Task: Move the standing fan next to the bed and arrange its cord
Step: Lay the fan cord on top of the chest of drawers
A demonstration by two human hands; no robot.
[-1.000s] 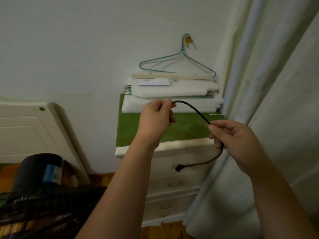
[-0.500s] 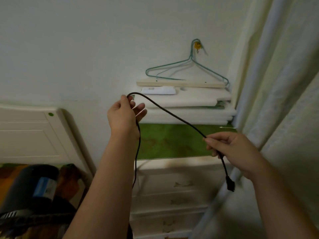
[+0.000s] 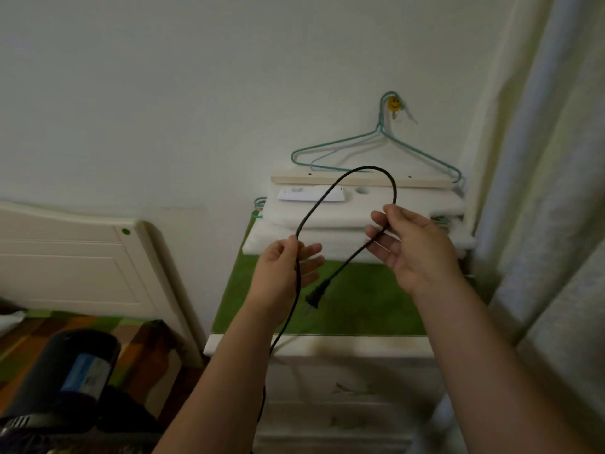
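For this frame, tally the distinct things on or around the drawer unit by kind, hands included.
Hands: 2, left hand and right hand
Black cord with plug: 1
Wire hangers on the wall hook: 2
White foam slabs, stacked: 2
Wooden slat: 1
Fan motor housing: 1
Total: 9

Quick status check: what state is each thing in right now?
Cord: looped in the air between both hands.
Plug: unplugged, dangling.
Left hand: pinching the cord.
Right hand: pinching the cord.
Hangers: hung on the wall hook.
Drawers: shut.
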